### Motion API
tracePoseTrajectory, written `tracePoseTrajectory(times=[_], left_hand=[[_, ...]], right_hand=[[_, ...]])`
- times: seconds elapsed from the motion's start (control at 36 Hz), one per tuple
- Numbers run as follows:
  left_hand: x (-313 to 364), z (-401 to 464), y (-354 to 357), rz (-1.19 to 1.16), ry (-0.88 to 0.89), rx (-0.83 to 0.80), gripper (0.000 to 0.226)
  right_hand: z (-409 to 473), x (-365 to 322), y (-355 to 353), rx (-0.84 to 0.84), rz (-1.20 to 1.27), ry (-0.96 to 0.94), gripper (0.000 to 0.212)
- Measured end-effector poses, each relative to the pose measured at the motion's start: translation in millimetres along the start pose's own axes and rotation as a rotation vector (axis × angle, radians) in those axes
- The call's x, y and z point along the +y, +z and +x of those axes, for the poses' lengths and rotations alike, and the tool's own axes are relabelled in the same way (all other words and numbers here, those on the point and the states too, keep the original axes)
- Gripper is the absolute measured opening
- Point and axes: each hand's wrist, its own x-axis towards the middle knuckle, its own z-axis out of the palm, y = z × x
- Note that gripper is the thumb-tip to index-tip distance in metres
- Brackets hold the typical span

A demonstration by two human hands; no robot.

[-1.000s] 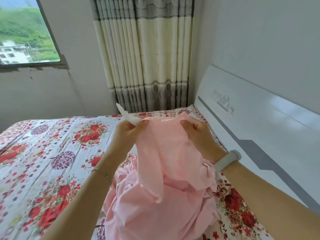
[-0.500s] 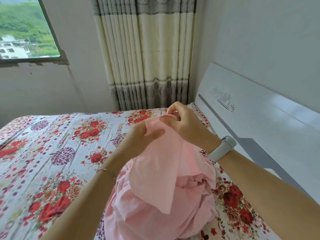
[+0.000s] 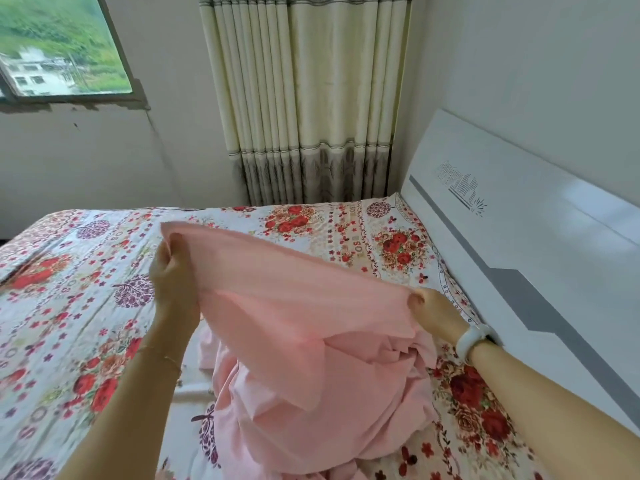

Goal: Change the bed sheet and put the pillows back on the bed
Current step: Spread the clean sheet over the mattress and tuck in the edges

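Hands had moved apart since earlier; left hand (image 3: 173, 271) and right hand (image 3: 433, 311) each gripped the pink sheet (image 3: 294, 323) edge, stretched taut.

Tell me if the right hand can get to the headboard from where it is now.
Probably yes. The right hand is next to the headboard with nothing between them, but it grips the pink sheet, so it would drag the sheet along or need to let go.

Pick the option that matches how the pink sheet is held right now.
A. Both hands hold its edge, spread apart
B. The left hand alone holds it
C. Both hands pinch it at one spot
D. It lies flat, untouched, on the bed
A: the left hand and right hand each grip the pink sheet at separate points, its edge stretched between them.
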Motion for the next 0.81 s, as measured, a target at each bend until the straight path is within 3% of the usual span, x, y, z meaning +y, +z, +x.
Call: tracePoseTrajectory(times=[0.06,0.14,0.19,0.25,0.31,0.39,0.47,0.53,0.67,0.81], left_hand=[[-5,-10,4,0.275,0.134,-0.247,0.020],[-2,-35,26,0.501,0.238,-0.700,0.068],[-2,-46,46,0.566,0.279,-0.866,0.087],[-3,-54,66,0.697,0.349,-0.912,0.073],[4,-57,78,0.749,0.368,-0.893,0.011],[8,-51,79,0.554,0.334,-0.759,0.031],[20,-39,67,0.314,0.225,-0.510,0.032],[27,-28,56,0.154,0.135,-0.379,0.029],[37,-18,25,0.130,0.104,-0.387,0.026],[31,-32,-13,-0.004,-0.025,-0.334,0.024]], right_hand=[[0,-15,-5,-0.007,0.020,-0.098,0.034],[-5,-65,-19,-0.068,0.038,-0.352,0.024],[-9,-103,-33,-0.058,0.014,-0.538,0.018],[-15,-134,-51,-0.014,0.001,-0.682,0.021],[-17,-150,-67,0.050,0.055,-0.722,0.023],[-15,-145,-82,0.057,0.159,-0.664,0.029],[-18,-121,-69,-0.187,0.180,-0.537,0.009],[-20,-104,-47,-0.308,0.144,-0.459,0.026],[-12,-80,11,-0.338,0.008,-0.423,0.063],[-2,-75,65,-0.396,-0.171,-0.389,0.066]])
